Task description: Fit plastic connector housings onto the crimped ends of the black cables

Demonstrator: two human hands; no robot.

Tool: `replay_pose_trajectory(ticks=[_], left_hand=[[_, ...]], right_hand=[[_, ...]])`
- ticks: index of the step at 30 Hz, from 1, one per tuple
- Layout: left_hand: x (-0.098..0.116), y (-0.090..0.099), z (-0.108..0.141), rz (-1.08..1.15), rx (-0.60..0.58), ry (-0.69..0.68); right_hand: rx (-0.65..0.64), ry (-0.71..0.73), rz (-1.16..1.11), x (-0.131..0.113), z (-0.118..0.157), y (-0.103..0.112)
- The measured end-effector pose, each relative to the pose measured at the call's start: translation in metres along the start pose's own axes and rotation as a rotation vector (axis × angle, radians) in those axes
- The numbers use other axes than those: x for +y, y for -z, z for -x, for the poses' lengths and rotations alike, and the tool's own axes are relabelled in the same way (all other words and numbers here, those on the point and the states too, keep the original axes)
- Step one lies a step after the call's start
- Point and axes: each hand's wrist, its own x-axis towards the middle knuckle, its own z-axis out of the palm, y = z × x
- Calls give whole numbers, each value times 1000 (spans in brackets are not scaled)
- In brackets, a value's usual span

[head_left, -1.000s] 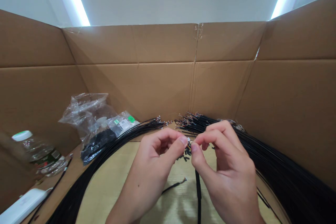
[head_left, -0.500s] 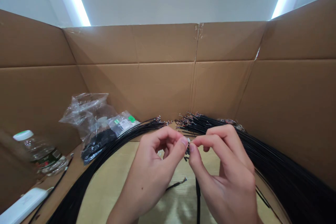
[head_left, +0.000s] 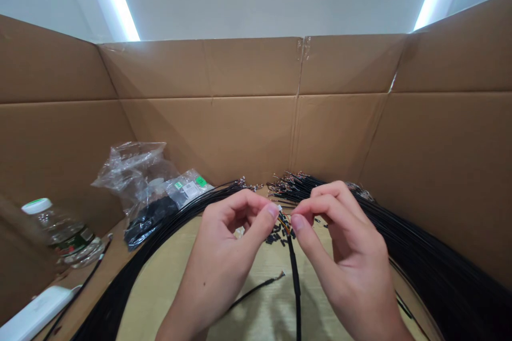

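Between the thumb and forefinger of my left hand (head_left: 230, 256) is a small white connector (head_left: 279, 208). Thin coloured wires (head_left: 285, 222) run from it into a black cable (head_left: 295, 282) that hangs down toward me. My right hand (head_left: 346, 256) is pinched just right of the connector, and one fine wire leads to its fingertips. Short black tube pieces (head_left: 276, 235) lie scattered on the board behind the wires. Below my hands, another black cable (head_left: 258, 286) with bare-looking wire ends rests on the board.
Thick bundles of black cables curve along the left (head_left: 160, 240) and right (head_left: 408, 245). At left are clear plastic bags (head_left: 136, 170), a bottle (head_left: 68, 234) and a white box-shaped device (head_left: 36, 314). Cardboard walls (head_left: 248, 128) enclose the back and sides.
My hands have moved apart slightly, the left one shifting left with the connector. The coloured wires and the scattered tube pieces now show between them.
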Motion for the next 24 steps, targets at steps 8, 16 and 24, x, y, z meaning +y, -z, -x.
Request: replay_pose_trajectory(ticks=[8,16,24], left_hand=[[-1,-1,2,2,-35,16],[2,-7,1,3,-27,41],[-3,-3,4,20,-63,67]], right_hand=[[-21,-40,-53,1,1,-4],[6,31,61,1,2,-4],[64,248,277,0,6,-9]])
